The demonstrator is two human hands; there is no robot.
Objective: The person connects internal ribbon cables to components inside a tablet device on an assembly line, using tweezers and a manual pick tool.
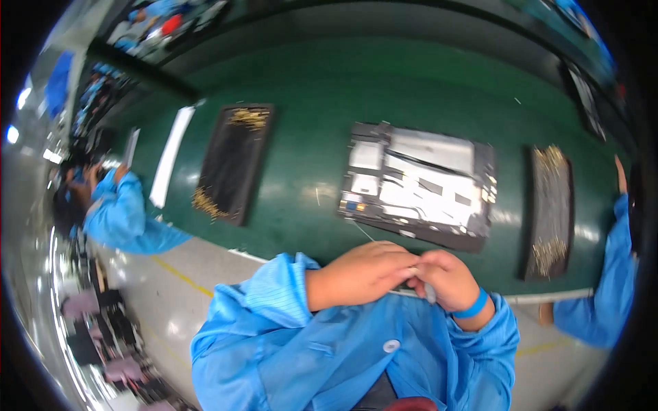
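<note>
Your left hand (363, 274) meets your right hand (449, 279) at the front edge of the green bench (301, 171), fingers bent and touching. A small grey item (430, 293) shows at the right fingers, too blurred to identify; whether either hand grips it, I cannot tell. A blue band (473, 305) circles your right wrist. The unit (428, 183), black-framed with white and silver parts, lies flat on the bench just beyond your hands, apart from them. Left of it lies a black tray (233, 161) with gold pins (248, 118) at both ends; right of it, a second tray (530, 212), similarly loaded.
</note>
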